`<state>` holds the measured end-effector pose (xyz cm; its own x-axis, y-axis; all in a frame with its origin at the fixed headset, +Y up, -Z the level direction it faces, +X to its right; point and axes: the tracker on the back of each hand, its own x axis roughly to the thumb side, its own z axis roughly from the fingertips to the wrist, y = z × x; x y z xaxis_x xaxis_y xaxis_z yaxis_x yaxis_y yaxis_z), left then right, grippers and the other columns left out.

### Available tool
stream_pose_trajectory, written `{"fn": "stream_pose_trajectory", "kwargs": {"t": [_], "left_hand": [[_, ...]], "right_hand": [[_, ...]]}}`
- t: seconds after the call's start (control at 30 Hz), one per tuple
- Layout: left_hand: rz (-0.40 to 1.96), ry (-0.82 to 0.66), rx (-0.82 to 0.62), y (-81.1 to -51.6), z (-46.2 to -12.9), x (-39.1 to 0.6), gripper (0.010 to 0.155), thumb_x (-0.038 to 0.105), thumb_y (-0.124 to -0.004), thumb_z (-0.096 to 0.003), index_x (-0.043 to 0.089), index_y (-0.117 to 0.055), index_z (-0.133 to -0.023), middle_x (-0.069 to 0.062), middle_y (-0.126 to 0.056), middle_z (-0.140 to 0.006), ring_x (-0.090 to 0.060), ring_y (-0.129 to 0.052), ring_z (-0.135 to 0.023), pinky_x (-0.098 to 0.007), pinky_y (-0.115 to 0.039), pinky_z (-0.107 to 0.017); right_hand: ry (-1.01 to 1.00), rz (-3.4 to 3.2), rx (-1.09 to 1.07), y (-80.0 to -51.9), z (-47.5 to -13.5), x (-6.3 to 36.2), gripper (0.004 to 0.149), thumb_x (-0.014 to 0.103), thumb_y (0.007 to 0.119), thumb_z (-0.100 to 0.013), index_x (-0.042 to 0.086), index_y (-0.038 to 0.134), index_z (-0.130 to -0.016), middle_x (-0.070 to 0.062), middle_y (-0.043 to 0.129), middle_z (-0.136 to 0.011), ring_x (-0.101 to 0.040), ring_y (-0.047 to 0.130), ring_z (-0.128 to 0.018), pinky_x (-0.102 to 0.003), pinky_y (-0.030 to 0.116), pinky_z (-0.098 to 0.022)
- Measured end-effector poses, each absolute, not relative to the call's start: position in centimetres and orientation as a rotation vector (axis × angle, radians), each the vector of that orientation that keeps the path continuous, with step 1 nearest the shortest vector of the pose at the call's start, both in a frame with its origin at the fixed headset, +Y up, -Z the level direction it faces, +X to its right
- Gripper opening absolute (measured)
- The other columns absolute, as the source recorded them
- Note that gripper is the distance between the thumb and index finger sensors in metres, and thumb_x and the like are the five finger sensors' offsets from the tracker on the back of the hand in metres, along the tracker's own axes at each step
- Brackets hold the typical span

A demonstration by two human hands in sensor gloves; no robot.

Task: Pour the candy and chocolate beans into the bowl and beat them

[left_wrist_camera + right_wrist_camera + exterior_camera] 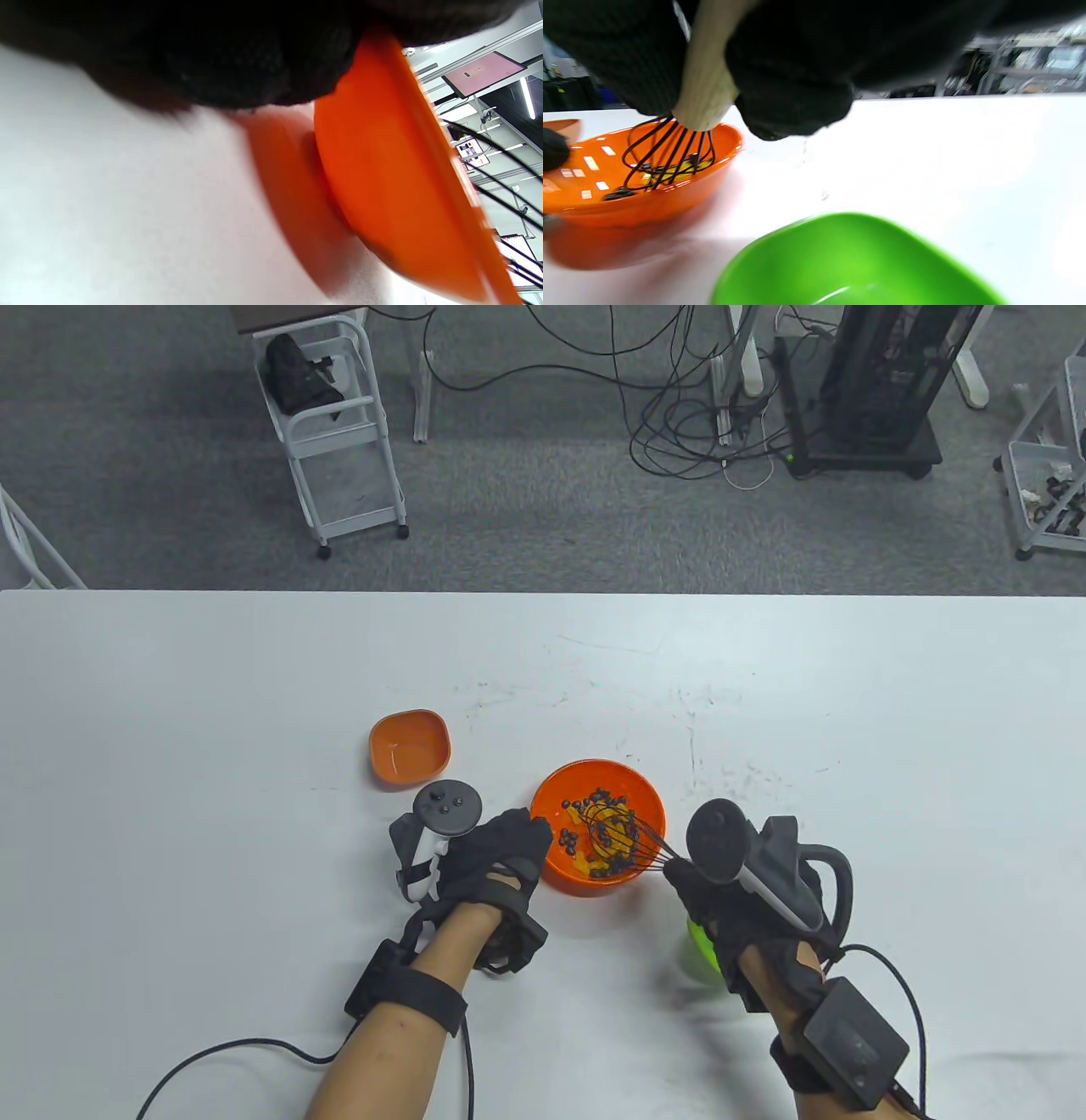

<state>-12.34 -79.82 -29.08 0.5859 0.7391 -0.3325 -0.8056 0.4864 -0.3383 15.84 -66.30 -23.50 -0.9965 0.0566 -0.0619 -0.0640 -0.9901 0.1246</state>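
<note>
A round orange bowl [562, 802] [382, 178] [594, 203] sits near the table's front middle, holding dark chocolate beans [602, 796] and yellow candy [585, 865]. My left hand [501, 857] holds the bowl's left rim, its gloved fingers [237, 55] curled over the edge. My right hand [721, 899] grips the pale wooden handle [706, 84] of a black wire whisk [632, 836] [666, 156], whose wires sit inside the bowl among the beans and candy.
A small square orange dish [410, 746] stands left of the bowl and looks empty. A green dish [704, 950] [848, 262] lies under my right wrist, also empty. The white table [212, 814] stretches wide on both sides.
</note>
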Motion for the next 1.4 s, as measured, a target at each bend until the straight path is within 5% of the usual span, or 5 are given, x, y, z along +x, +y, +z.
{"fn": "stream_pose_trajectory", "kwargs": {"t": [0.33, 0.67, 0.87, 1.1, 1.4], "left_hand": [[0.943, 0.144, -0.502, -79.8, -29.1, -12.3, 0.046, 0.062, -0.07, -0.048, 0.023, -0.083, -0.068, 0.006, -0.098, -0.049, -0.017, -0.098, -0.029, -0.036, -0.088, -0.018], [0.939, 0.164, -0.492, -79.8, -29.1, -12.3, 0.046, 0.063, -0.069, -0.0489, 0.024, -0.082, -0.069, 0.008, -0.098, -0.05, -0.016, -0.099, -0.03, -0.035, -0.088, -0.018], [0.939, 0.155, -0.495, -79.8, -29.1, -12.3, 0.046, 0.063, -0.069, -0.0487, 0.024, -0.083, -0.069, 0.007, -0.098, -0.05, -0.016, -0.098, -0.03, -0.035, -0.088, -0.018], [0.931, 0.154, -0.489, -79.8, -29.1, -12.3, 0.046, 0.063, -0.069, -0.0484, 0.023, -0.083, -0.069, 0.007, -0.098, -0.05, -0.017, -0.098, -0.029, -0.035, -0.088, -0.018], [0.95, 0.154, -0.504, -79.8, -29.1, -12.3, 0.046, 0.062, -0.068, -0.0488, 0.024, -0.082, -0.07, 0.007, -0.098, -0.052, -0.016, -0.099, -0.031, -0.035, -0.088, -0.019]], "right_hand": [[0.196, 2.963, -0.086, -69.2, -24.6, 15.3, 0.059, 0.061, 0.076, -0.047, 0.011, 0.094, -0.075, -0.002, 0.102, -0.034, -0.02, 0.094, -0.002, -0.038, 0.087, -0.001], [0.346, 2.925, 0.096, -67.9, -23.6, 14.6, 0.059, 0.061, 0.079, -0.047, 0.012, 0.096, -0.074, -0.002, 0.102, -0.034, -0.022, 0.094, -0.002, -0.039, 0.087, -0.002], [0.247, 3.053, -0.071, -66.6, -23.3, 15.8, 0.058, 0.061, 0.085, -0.045, 0.012, 0.098, -0.072, -0.004, 0.104, -0.033, -0.023, 0.095, -0.002, -0.04, 0.087, -0.002], [0.235, 3.041, -0.167, -67.9, -24.1, 15.9, 0.06, 0.06, 0.076, -0.048, 0.009, 0.094, -0.074, -0.002, 0.102, -0.035, -0.02, 0.095, -0.002, -0.038, 0.088, -0.002], [0.288, 2.918, 0.015, -69.5, -24.4, 14.4, 0.061, 0.06, 0.073, -0.048, 0.009, 0.092, -0.074, -0.002, 0.101, -0.035, -0.02, 0.095, -0.002, -0.038, 0.087, -0.001]]}}
